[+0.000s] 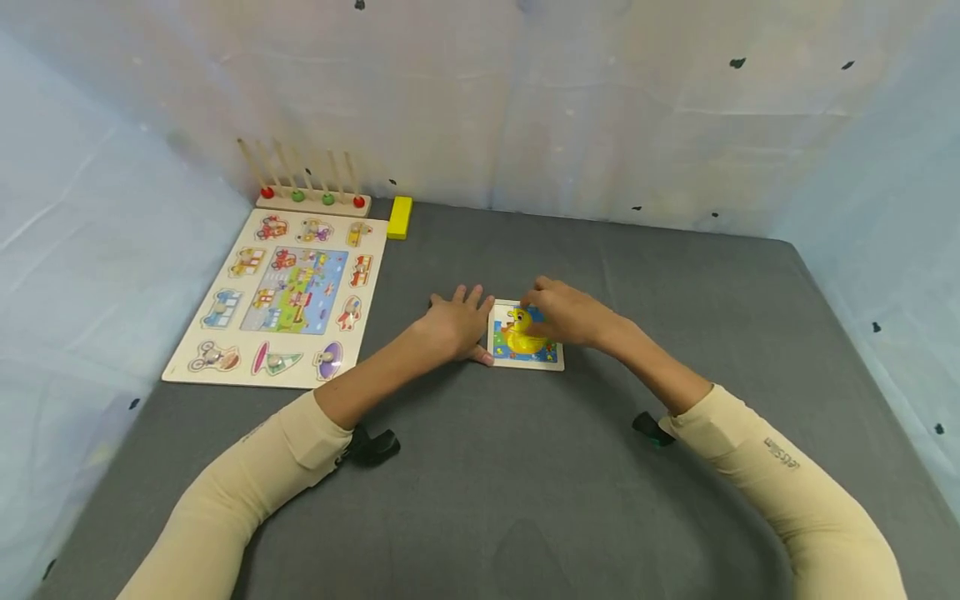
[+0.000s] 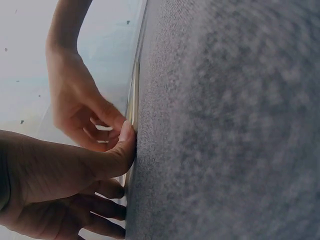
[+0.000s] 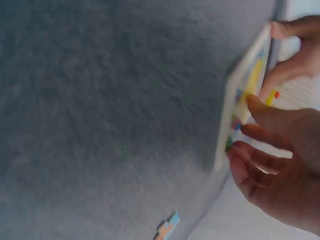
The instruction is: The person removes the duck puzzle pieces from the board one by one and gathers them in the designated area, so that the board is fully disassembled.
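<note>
A small square jigsaw puzzle (image 1: 527, 363) in a pale wooden frame, picturing a yellow duck, lies on the grey table in the head view. At its left edge is my left hand (image 1: 456, 323), fingers spread, with the thumb (image 2: 125, 142) against the frame's side in the left wrist view. My right hand (image 1: 570, 313) reaches over the puzzle's upper right part, hiding some of the picture. Its thumb and bent fingers (image 3: 250, 132) pinch a puzzle piece (image 3: 237, 121) at the picture's surface in the right wrist view.
A loose blue and orange piece (image 3: 169, 226) lies on the table in the right wrist view. Left of the hands is a large knob puzzle board (image 1: 197, 333) with vehicles and toys. Behind it stand a peg rack (image 1: 281, 202) with red and green beads and a yellow block (image 1: 400, 218).
</note>
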`<state>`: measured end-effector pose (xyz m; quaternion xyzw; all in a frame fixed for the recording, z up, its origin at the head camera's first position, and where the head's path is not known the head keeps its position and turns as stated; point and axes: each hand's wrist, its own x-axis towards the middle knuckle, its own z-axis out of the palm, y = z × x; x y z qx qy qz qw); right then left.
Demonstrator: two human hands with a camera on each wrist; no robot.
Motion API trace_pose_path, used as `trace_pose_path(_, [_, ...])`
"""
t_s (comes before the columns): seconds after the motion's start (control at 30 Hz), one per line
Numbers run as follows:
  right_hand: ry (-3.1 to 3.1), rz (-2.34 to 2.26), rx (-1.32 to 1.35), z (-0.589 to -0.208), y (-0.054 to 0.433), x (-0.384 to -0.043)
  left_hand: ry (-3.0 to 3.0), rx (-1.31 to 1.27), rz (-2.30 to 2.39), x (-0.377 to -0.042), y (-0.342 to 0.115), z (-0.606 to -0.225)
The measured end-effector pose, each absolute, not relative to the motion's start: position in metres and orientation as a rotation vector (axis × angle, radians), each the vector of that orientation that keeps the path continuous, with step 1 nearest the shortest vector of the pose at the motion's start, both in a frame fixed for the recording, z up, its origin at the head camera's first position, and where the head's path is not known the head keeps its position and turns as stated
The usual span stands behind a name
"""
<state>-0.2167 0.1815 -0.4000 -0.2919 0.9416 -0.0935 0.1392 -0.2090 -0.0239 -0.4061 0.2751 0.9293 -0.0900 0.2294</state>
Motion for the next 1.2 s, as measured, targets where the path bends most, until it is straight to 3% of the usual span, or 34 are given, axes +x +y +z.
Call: trace_pose_path(1.2, [2.809,-0.32,-0.778,-0.405,0.169,-0.217,2.568,0.787,-0.274,-0.206,-0.024,-0.406])
